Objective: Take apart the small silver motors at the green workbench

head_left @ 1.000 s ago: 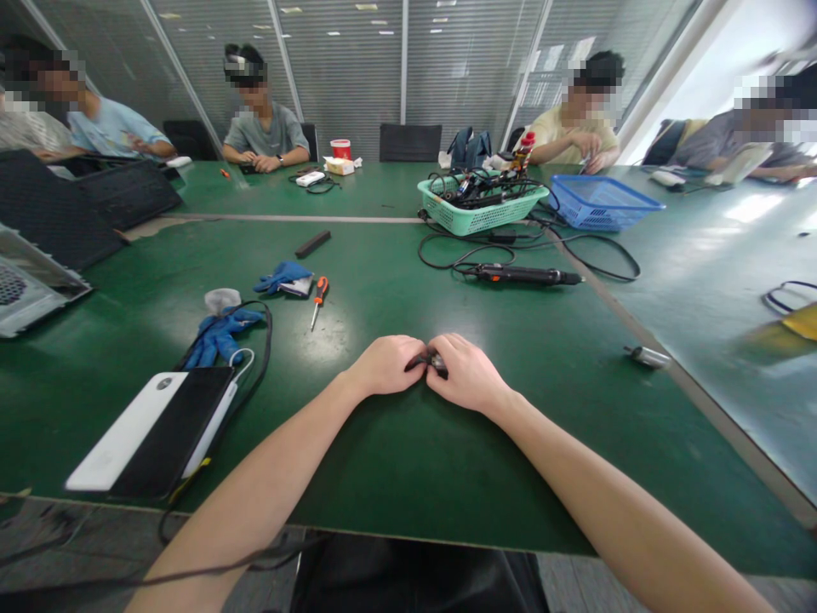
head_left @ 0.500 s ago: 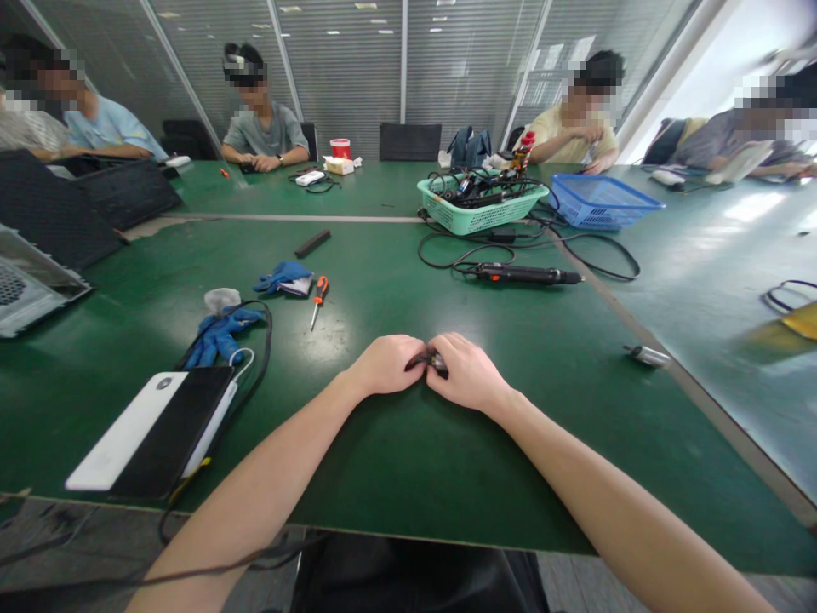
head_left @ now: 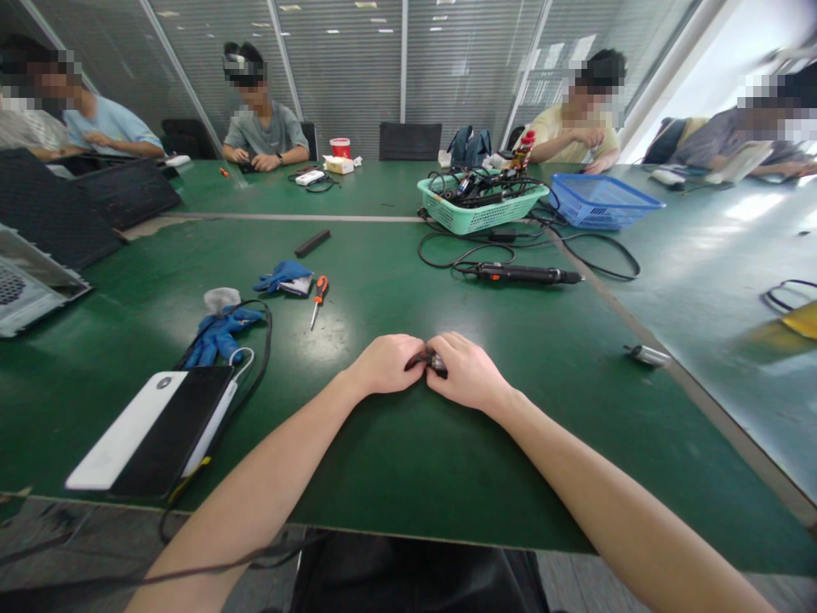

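Observation:
My left hand (head_left: pixel 385 363) and my right hand (head_left: pixel 468 371) rest knuckles-up on the green table (head_left: pixel 414 443), fingertips meeting. Both are closed on a small dark part (head_left: pixel 434 361) with a bit of metal showing between them. Most of that part is hidden by my fingers, so I cannot name it. Nearest things are an orange-handled screwdriver (head_left: pixel 317 299) ahead to the left and a small silver cylinder (head_left: pixel 647 355) to the right.
A white power bank and a black device (head_left: pixel 157 428) with a cable lie front left, beside blue gloves (head_left: pixel 223 331). A black electric screwdriver (head_left: pixel 523 274) with cord, a green basket (head_left: pixel 480 203) and a blue basket (head_left: pixel 600 201) stand farther back. Several people sit around the tables.
My hands stay in the same place with only slight finger movement on the small part. People at the far tables shift their hands a little.

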